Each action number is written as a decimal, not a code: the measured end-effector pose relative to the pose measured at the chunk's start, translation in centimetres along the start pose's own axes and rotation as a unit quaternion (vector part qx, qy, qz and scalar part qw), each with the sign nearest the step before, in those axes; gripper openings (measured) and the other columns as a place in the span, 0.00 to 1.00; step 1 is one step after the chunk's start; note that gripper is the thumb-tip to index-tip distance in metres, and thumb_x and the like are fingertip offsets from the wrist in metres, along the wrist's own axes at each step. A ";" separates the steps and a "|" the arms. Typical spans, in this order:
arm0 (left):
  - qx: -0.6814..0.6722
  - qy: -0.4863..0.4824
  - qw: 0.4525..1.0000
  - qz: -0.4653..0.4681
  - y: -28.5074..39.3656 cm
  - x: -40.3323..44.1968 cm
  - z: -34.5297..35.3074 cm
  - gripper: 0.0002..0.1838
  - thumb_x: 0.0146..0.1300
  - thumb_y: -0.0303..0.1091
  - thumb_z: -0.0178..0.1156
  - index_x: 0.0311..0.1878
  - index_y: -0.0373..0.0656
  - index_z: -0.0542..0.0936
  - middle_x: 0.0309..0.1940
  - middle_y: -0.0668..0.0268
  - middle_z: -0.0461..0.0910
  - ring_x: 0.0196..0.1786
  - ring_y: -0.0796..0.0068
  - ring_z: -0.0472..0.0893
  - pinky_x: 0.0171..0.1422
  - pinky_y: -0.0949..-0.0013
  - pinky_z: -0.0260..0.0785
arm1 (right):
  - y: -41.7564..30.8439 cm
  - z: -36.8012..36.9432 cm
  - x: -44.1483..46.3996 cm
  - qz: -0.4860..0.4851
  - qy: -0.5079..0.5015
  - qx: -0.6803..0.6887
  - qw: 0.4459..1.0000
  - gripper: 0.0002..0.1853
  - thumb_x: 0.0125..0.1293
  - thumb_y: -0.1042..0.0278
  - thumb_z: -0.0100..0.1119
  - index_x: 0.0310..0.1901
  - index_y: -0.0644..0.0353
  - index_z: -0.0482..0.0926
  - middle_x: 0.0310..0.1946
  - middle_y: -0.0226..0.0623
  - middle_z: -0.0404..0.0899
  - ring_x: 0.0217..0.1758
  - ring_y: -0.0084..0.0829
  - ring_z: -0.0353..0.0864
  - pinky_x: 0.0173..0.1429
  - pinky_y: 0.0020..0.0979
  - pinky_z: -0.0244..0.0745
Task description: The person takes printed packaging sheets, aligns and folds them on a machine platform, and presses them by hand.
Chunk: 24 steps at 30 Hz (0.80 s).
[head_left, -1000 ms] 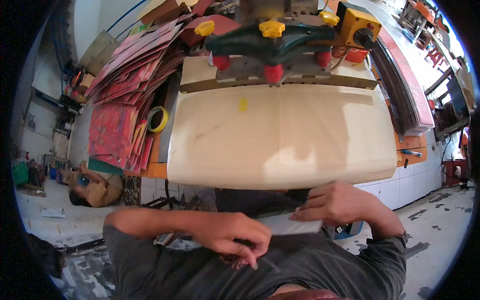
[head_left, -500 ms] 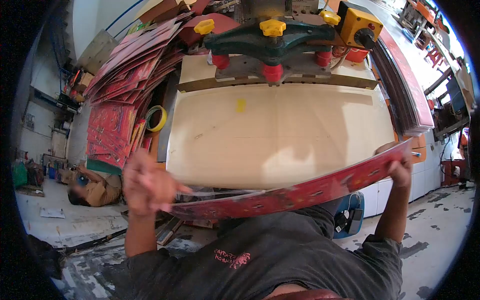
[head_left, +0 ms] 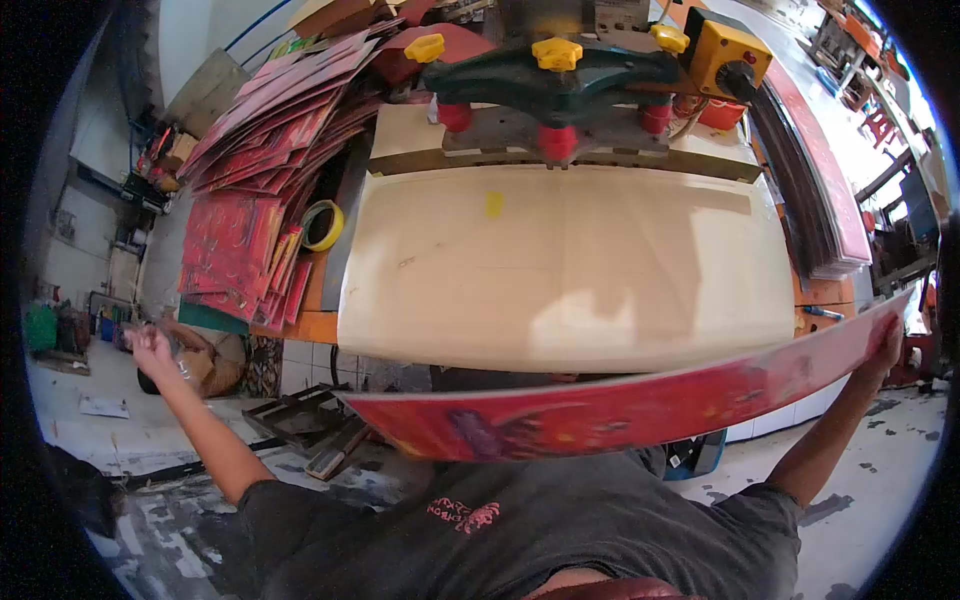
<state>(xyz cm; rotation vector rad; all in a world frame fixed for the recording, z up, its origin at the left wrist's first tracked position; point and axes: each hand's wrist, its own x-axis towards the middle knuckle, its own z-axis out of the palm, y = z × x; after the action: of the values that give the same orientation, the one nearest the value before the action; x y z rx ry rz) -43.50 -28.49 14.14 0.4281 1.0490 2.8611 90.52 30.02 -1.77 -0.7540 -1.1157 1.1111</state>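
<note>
My right hand (head_left: 884, 348) grips the right end of a long red printed sheet (head_left: 600, 410), its fingers mostly behind the edge. The sheet hangs tilted in front of my body, below the front edge of the cream work surface (head_left: 560, 270), and its left end is unsupported. Far out to the left, my left hand (head_left: 152, 350) is apart from the sheet. Its fingers look spread, though small and slightly blurred. A faint clear shape shows beside its wrist, too indistinct to name.
A press with yellow knobs (head_left: 557, 54) stands behind the surface, beside a yellow control box (head_left: 728, 58). Red printed sheets (head_left: 235, 245) pile up at left near a yellow tape roll (head_left: 322, 225). Another stack (head_left: 825, 190) lies right. A person (head_left: 215, 360) sits low at left.
My left hand has let go of the red sheet's left end and swung far out left. My right hand has carried the sheet rightward, and its printed face shows more.
</note>
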 end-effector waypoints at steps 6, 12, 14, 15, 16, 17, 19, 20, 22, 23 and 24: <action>0.075 0.024 0.997 -0.014 0.2 -8.1 3.7 0.14 0.81 0.37 0.50 0.37 0.39 0.74 0.16 0.71 0.57 0.17 0.78 0.58 0.28 0.73 0.65 | -1.6 -3.8 0.0 -0.017 0.159 -0.012 0.987 0.31 0.80 0.50 0.47 0.75 0.64 0.64 0.73 0.42 0.68 0.74 0.39 0.68 0.79 0.44 0.60; 0.104 -0.285 0.943 -0.139 -4.5 -19.8 11.3 0.08 0.80 0.35 0.51 0.54 0.41 0.72 0.22 0.73 0.62 0.17 0.83 0.61 0.23 0.81 0.61 | -0.5 6.5 -1.6 0.031 0.040 0.060 0.997 0.28 0.80 0.55 0.47 0.73 0.65 0.67 0.72 0.44 0.70 0.74 0.36 0.68 0.78 0.43 0.62; 0.176 -0.324 0.911 -0.183 -4.9 -22.9 12.1 0.10 0.75 0.33 0.56 0.55 0.41 0.72 0.23 0.73 0.66 0.18 0.83 0.64 0.25 0.81 0.66 | 1.3 7.4 -1.0 0.030 0.032 0.067 0.997 0.28 0.80 0.56 0.49 0.73 0.65 0.68 0.71 0.45 0.71 0.73 0.37 0.70 0.77 0.44 0.63; 0.246 -0.362 0.869 -0.230 -5.2 -24.6 12.7 0.14 0.71 0.31 0.62 0.56 0.41 0.72 0.25 0.73 0.69 0.20 0.83 0.67 0.28 0.81 0.70 | 2.5 7.8 -0.8 0.030 0.028 0.073 0.997 0.27 0.79 0.57 0.50 0.73 0.64 0.68 0.70 0.46 0.72 0.72 0.37 0.71 0.76 0.44 0.65; 0.383 -0.411 0.777 -0.284 -5.1 -25.9 14.5 0.20 0.65 0.29 0.65 0.58 0.41 0.72 0.29 0.71 0.73 0.25 0.81 0.73 0.35 0.78 0.74 | 3.5 8.7 -1.0 -0.030 0.007 -0.042 0.999 0.27 0.79 0.57 0.52 0.72 0.64 0.69 0.70 0.46 0.72 0.70 0.36 0.73 0.74 0.44 0.68; 0.508 -0.446 0.659 -0.329 -5.2 -27.3 16.8 0.26 0.60 0.27 0.69 0.61 0.40 0.72 0.34 0.69 0.77 0.31 0.79 0.79 0.42 0.75 0.79 | 4.6 9.2 -1.1 -0.092 -0.001 -0.154 0.984 0.27 0.78 0.57 0.53 0.71 0.63 0.70 0.69 0.46 0.72 0.69 0.36 0.74 0.73 0.44 0.70; 0.472 -0.488 0.637 -0.366 -7.3 -31.4 20.3 0.35 0.56 0.24 0.72 0.68 0.39 0.71 0.46 0.63 0.81 0.46 0.72 0.83 0.60 0.66 0.78 | 4.7 14.5 -2.1 0.029 -0.048 0.039 0.998 0.28 0.79 0.56 0.51 0.72 0.67 0.67 0.68 0.46 0.73 0.69 0.38 0.74 0.74 0.45 0.70; 0.473 -0.486 0.639 -0.364 -8.0 -32.7 21.2 0.35 0.56 0.24 0.72 0.68 0.39 0.71 0.46 0.63 0.81 0.46 0.72 0.83 0.60 0.66 0.78 | 5.1 15.7 -2.3 0.101 -0.068 0.160 0.980 0.29 0.79 0.55 0.50 0.72 0.68 0.67 0.67 0.46 0.73 0.70 0.39 0.74 0.74 0.45 0.70; 0.555 -0.550 0.558 -0.279 -9.1 -34.8 22.5 0.40 0.59 0.26 0.72 0.75 0.41 0.68 0.59 0.57 0.80 0.63 0.66 0.80 0.70 0.61 0.71 | 5.1 21.3 -4.1 0.086 -0.039 0.117 0.989 0.29 0.79 0.54 0.50 0.72 0.68 0.67 0.67 0.46 0.73 0.70 0.38 0.74 0.74 0.45 0.71; 0.557 -0.547 0.560 -0.277 -9.7 -35.8 23.1 0.40 0.59 0.26 0.72 0.75 0.41 0.68 0.59 0.57 0.80 0.63 0.66 0.80 0.70 0.61 0.71 | 5.1 24.7 -5.3 0.072 -0.007 0.073 0.995 0.29 0.79 0.54 0.49 0.71 0.68 0.67 0.67 0.46 0.73 0.70 0.38 0.74 0.73 0.45 0.71; 0.542 -0.567 0.547 -0.293 -10.3 -36.8 23.5 0.40 0.60 0.26 0.71 0.75 0.39 0.67 0.63 0.55 0.78 0.66 0.65 0.78 0.72 0.60 0.69 | 5.4 26.6 -6.3 0.086 -0.035 0.129 0.987 0.26 0.81 0.56 0.47 0.71 0.67 0.68 0.67 0.44 0.74 0.70 0.36 0.74 0.72 0.42 0.72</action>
<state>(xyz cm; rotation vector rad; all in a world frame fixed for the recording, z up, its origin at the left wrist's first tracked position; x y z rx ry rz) -1.93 -11.59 15.97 1.3112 1.7952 0.5931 63.25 24.28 -0.55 -0.6193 -0.9536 1.4064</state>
